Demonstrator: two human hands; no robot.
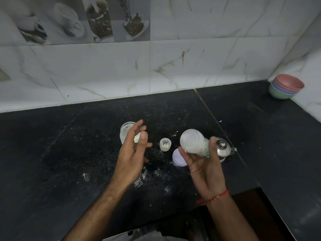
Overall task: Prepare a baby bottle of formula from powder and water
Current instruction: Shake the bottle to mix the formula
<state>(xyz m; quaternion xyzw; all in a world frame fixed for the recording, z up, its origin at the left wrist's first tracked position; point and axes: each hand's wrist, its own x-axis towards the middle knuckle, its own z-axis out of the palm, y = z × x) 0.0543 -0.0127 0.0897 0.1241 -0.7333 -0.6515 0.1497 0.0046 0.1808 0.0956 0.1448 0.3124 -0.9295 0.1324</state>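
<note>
Black counter (73,153) is carrying everything, dusted with white powder near centre. Stacked bowls (284,86) are sitting in the far right corner. Right hand (206,164) is holding the baby bottle (192,142) tilted above the counter, fingers and thumb curling round it; milky liquid inside. Left hand (133,153) is hovering with fingers relaxed and spread, gripping nothing. Clear cup (126,131) is standing behind the left hand. Steel kettle (224,148) and lilac lid (178,158) are lying just beside the bottle. Small scoop cup (165,144) is standing between the hands.
</note>
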